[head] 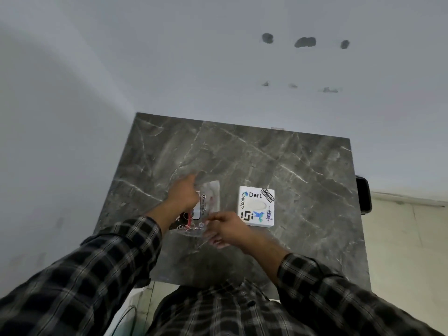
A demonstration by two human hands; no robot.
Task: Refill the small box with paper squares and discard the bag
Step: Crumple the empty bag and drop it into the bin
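Note:
A clear plastic bag point(210, 197) with printed labels lies on the grey marble table point(303, 170), holding a pale stack of paper squares. My left hand point(181, 192) reaches into or over the bag, fingers pointing away from me. My right hand point(228, 226) pinches the bag's near open edge. To the right of the bag sits the small white box point(257, 206), covered in stickers, with an oval slot in its top. Neither hand touches the box.
The table stands against a white wall point(218, 57) with several dark holes. A dark object point(363, 195) sticks out past the table's right edge. Pale floor point(407, 251) shows to the right.

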